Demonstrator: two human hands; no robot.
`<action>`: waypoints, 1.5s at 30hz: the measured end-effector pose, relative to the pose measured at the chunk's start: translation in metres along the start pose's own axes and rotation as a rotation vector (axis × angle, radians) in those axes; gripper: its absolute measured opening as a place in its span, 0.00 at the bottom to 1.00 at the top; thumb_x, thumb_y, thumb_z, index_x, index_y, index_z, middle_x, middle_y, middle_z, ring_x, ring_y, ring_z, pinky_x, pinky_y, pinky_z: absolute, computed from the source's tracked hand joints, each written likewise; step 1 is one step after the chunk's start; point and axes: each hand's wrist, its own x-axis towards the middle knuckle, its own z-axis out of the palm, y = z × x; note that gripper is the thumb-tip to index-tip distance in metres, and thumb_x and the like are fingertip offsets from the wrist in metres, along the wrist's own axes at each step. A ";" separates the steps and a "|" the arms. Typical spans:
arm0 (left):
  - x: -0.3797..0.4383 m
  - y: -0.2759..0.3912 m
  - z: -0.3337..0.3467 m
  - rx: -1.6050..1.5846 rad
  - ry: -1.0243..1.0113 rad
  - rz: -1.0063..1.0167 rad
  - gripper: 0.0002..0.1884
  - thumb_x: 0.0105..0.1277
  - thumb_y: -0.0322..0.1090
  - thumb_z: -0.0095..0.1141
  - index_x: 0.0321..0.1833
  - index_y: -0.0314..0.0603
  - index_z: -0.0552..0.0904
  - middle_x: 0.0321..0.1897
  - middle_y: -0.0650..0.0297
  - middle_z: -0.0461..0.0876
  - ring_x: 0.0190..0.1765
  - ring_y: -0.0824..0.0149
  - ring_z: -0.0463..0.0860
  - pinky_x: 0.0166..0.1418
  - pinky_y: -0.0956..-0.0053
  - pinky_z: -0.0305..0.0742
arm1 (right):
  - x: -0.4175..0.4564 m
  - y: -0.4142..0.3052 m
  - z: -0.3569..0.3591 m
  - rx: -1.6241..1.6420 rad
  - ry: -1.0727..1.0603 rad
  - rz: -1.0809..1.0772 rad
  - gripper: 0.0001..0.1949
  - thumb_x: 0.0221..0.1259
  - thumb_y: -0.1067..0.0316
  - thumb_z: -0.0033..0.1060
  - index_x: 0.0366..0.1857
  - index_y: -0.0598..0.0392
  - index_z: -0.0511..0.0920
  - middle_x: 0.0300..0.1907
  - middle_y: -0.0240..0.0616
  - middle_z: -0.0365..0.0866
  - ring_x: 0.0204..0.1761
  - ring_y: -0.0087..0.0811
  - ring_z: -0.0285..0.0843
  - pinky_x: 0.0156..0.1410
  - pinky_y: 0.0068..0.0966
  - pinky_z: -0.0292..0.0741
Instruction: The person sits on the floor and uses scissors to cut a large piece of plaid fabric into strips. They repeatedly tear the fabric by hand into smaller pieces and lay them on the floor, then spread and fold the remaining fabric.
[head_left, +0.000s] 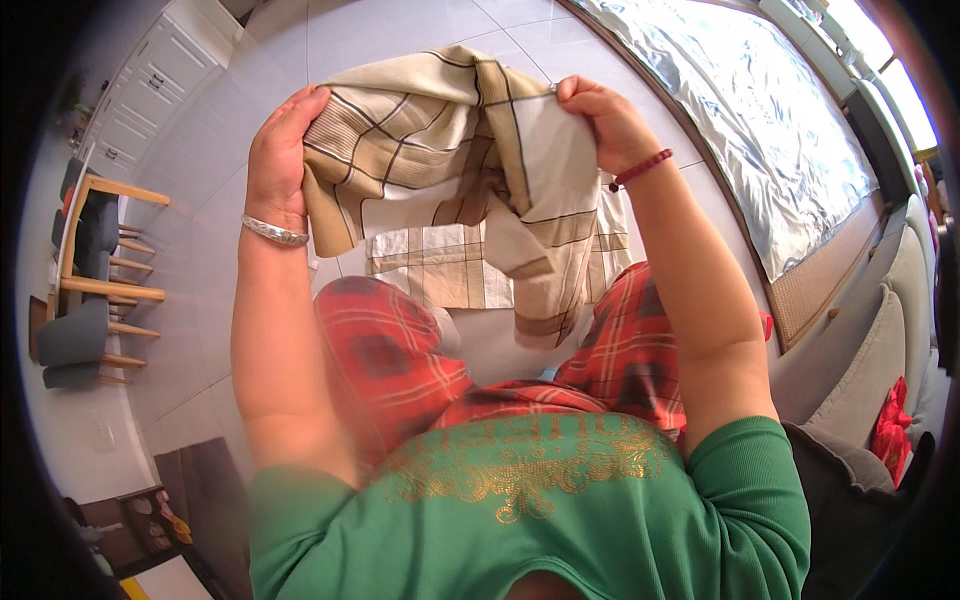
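Observation:
My left hand (281, 154), with a silver bangle at the wrist, grips one side of a beige, brown and white checked cloth (405, 142). The other side of this cloth is pinched between the thumb and fingers of my right hand (607, 124), which has a red bead bracelet at the wrist. Held up before me, the cloth is bunched, and a part of it hangs down between my knees. Beneath it another piece of checked fabric (435, 270) lies low in front of my knees; whether the two are joined is hidden.
A low bed or mattress with a pale blue-white cover (750, 135) lies at the upper right, near a grey sofa (862, 360). Grey chairs (79, 334) stand by a wooden-legged table (112, 289) at the left. White cabinets (150, 82) are at the upper left.

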 end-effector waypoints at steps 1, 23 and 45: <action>-0.003 0.003 0.013 0.015 -0.009 -0.041 0.09 0.58 0.32 0.51 0.37 0.33 0.74 0.28 0.63 0.77 0.30 0.74 0.76 0.36 0.81 0.73 | 0.000 0.007 -0.002 -0.063 0.003 0.003 0.04 0.49 0.76 0.46 0.22 0.53 0.73 0.22 0.29 0.71 0.24 0.20 0.68 0.30 0.16 0.69; 0.001 0.063 0.074 0.109 -0.093 0.234 0.13 0.61 0.35 0.46 0.45 0.36 0.74 0.42 0.59 0.77 0.46 0.67 0.75 0.52 0.72 0.70 | -0.012 0.022 0.050 -1.114 0.449 -0.339 0.10 0.42 0.68 0.50 0.33 0.52 0.75 0.30 0.44 0.77 0.37 0.44 0.73 0.42 0.33 0.70; 0.035 0.139 -0.076 0.652 0.171 0.217 0.14 0.60 0.40 0.51 0.43 0.37 0.72 0.35 0.65 0.75 0.37 0.76 0.74 0.41 0.82 0.69 | -0.049 -0.055 -0.069 -1.223 0.299 -0.152 0.10 0.49 0.66 0.51 0.34 0.59 0.75 0.24 0.39 0.76 0.28 0.27 0.71 0.38 0.22 0.69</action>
